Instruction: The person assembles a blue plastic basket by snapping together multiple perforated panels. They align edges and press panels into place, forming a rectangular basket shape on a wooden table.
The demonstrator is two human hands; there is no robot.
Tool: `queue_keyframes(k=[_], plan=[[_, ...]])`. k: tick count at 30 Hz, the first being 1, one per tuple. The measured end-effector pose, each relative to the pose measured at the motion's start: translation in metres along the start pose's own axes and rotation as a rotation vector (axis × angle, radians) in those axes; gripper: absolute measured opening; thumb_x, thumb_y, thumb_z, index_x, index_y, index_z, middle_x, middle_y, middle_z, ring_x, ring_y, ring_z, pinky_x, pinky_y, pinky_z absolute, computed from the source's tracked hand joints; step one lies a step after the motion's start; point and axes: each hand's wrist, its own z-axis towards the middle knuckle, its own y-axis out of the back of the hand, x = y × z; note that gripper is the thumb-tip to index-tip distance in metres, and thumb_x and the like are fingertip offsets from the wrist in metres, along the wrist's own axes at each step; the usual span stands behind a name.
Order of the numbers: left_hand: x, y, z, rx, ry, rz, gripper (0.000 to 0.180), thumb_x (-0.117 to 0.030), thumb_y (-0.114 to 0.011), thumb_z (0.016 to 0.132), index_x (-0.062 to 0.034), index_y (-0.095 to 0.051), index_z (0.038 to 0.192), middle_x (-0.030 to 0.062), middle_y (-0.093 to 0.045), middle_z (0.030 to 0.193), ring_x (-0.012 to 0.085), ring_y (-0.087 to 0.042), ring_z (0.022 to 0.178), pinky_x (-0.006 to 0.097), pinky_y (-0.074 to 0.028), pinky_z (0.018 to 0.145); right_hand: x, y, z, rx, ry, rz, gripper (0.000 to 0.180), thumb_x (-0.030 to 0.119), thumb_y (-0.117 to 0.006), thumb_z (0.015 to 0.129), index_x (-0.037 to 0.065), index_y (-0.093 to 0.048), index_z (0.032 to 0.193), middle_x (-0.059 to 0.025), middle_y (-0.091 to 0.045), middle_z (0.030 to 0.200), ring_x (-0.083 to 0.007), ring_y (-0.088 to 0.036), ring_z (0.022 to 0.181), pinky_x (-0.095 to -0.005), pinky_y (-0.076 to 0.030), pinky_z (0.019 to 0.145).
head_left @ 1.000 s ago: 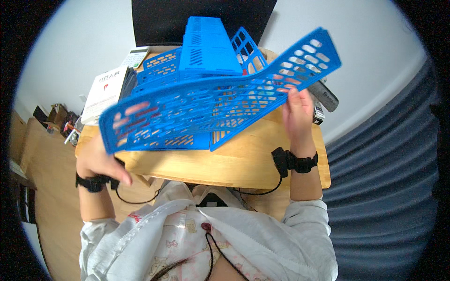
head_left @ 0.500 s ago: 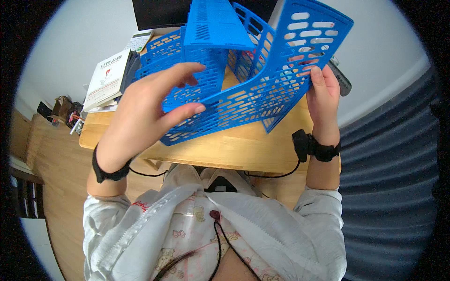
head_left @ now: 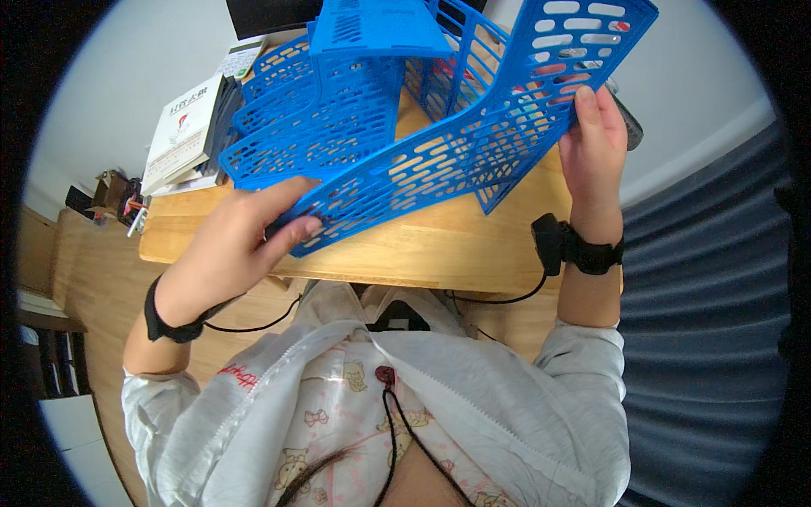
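Bold dark characters are printed across the top of the white book's cover, above fine print too small to be read. Red script lettering is carried on the white zip jacket's left chest.

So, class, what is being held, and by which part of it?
A blue slotted file-rack panel is held at two places: the left grip has its lower-left end, the right grip its right edge, below the raised upper corner.

The monitor — cropped at top; a dark grey object — partly behind the right hand.
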Motion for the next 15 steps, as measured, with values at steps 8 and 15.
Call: queue_keyframes(k=[8, 15], plan=[[0.008, 0.001, 0.007, -0.069, -0.086, 0.189, 0.011, -0.009, -0.055, 0.085, -0.0006, -0.048, 0.088, 0.0206, -0.049, 0.067, 0.0385, -0.049, 0.064, 0.038, -0.038, 0.053, 0.007, 0.031, 0.028, 0.07, -0.002, -0.037, 0.029, 0.025, -0.049, 0.092, 0.003, -0.052, 0.111, -0.01, -0.06, 0.107, -0.018, -0.058, 0.098, -0.0314, -0.046, 0.085], [0.013, -0.004, 0.011, -0.077, -0.103, 0.161, 0.009, -0.007, -0.055, 0.085, -0.0011, -0.048, 0.086, 0.0209, -0.048, 0.066, 0.0387, -0.049, 0.064, 0.039, -0.037, 0.053, -0.006, 0.037, 0.026, 0.083, 0.061, 0.048, 0.03, 0.024, -0.049, 0.092, 0.002, -0.05, 0.113, -0.0114, -0.058, 0.11, -0.0201, -0.057, 0.1, -0.0334, -0.046, 0.087]])
